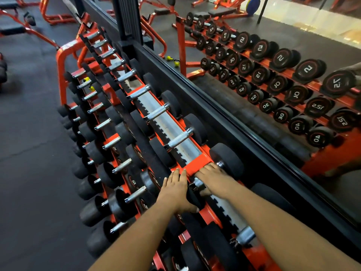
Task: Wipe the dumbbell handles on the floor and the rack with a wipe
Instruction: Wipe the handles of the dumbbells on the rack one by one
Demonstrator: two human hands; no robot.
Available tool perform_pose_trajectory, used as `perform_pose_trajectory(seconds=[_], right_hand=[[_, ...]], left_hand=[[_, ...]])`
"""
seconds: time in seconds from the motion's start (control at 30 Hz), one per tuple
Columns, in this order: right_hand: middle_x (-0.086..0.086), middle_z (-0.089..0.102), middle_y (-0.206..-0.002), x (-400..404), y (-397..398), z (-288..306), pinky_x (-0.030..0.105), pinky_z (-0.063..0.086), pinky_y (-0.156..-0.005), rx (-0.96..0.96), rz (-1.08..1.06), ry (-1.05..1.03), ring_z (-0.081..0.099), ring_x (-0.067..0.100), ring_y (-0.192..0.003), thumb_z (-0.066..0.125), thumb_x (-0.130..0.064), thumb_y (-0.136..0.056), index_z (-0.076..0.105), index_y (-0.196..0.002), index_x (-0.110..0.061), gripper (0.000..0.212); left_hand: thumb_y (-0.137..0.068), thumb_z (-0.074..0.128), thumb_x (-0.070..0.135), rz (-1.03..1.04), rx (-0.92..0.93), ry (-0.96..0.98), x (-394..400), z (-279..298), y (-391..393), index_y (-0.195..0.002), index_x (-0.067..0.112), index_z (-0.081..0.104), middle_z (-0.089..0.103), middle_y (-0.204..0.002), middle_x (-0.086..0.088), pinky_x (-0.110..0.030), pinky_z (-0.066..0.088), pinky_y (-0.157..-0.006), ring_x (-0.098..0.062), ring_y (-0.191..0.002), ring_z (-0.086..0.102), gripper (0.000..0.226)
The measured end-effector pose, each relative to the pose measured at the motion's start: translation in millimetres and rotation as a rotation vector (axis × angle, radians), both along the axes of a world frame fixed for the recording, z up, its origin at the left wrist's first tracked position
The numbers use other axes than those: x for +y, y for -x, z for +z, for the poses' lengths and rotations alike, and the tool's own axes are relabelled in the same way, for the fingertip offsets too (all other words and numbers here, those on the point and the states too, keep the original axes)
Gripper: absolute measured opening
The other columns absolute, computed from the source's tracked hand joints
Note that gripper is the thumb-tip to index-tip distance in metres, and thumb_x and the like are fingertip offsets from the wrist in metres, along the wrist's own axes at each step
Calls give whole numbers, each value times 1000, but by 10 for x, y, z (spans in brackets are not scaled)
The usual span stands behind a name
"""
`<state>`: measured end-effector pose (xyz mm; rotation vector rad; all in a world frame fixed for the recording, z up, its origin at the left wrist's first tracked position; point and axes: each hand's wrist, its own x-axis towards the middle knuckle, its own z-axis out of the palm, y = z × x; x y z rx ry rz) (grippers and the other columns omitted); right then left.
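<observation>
Dumbbell (213, 173) on the top tier of the orange rack (197, 163) is covered at its handle by the right hand (213, 178), grasp unclear and no wipe seen, while the flat-fingered left hand (175, 187) rests on its near head, handle axis running toward the mirror (273, 55).

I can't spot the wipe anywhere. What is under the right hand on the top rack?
The right hand lies over a chrome dumbbell handle on the orange rack. Whatever is under the palm, wipe included, is covered.
</observation>
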<state>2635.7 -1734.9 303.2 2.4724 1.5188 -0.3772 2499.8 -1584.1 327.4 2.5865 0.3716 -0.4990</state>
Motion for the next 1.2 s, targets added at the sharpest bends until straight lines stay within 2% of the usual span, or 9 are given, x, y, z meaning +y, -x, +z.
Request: perform_pose_trajectory(seconds=[0.1,0.23,0.3,0.4,0.5,0.7,0.93,1.1,1.2], right_hand=[[5,49,-142,-359,203,-205,49,28,-118,-163,81,-97,42,27,-139,74,-48,-77,47,-143,-17,78],[2,61,-121,82,187,-22,43,31,-107,-138,17,-55,54,27,-119,60,-30,-88,56,-126,-19,40],[3,63,-119,282,173,55,44,34,-104,-87,13,42,55,27,-117,57,-25,-91,57,-125,-18,35],[1,60,-122,19,253,-67,42,32,-110,-123,68,-58,55,25,-119,58,-23,-88,57,-126,-19,38],[7,50,-143,-377,382,-248,48,34,-117,-237,136,-203,44,28,-138,59,-20,-85,51,-141,-14,57],[5,58,-127,260,279,-72,42,35,-109,-150,93,-4,52,27,-121,49,-22,-97,52,-135,-15,39],[1,60,-135,-117,340,-265,42,36,-117,-93,134,-261,52,20,-131,51,-24,-94,56,-135,-17,42],[2,67,-132,-230,352,-206,37,51,-105,-143,201,-324,61,20,-126,39,-18,-90,69,-127,-16,47],[-2,70,-126,-352,566,-142,30,58,-88,-81,30,-324,66,17,-118,44,-16,-90,70,-124,-26,43]], left_hand=[[-66,88,57,-11,9,-4,0,-18,-4,-162,17,-9,-10,-170,-9,-46,-1,-128,-27,-157,-8,142],[-63,89,58,-7,3,-14,-3,21,-8,-162,17,-8,-8,-170,-9,-47,1,-128,-26,-157,-7,144],[-63,88,58,1,-2,-13,-6,35,-3,-162,17,-9,-8,-170,-9,-47,1,-128,-26,-157,-6,145],[-65,87,58,-7,1,-15,-12,7,14,-162,16,-11,-11,-170,-9,-46,0,-128,-25,-157,-9,144],[-66,87,58,-14,2,-17,-6,-10,-3,-162,17,-9,-10,-170,-10,-46,0,-128,-26,-157,-8,142],[-64,88,57,-4,10,-17,-1,38,-7,-162,17,-8,-8,-170,-9,-47,0,-128,-26,-157,-7,143],[-60,88,57,-16,6,-15,6,-46,-22,-162,18,-5,-8,-170,-9,-49,2,-128,-25,-157,-6,144],[-58,88,59,-1,-1,-11,10,-15,-19,-162,19,-4,-6,-170,-9,-48,3,-128,-25,-157,-4,145],[-60,88,59,-2,2,-8,-3,-22,-6,-162,18,-6,-7,-170,-9,-48,1,-128,-26,-157,-4,145]])
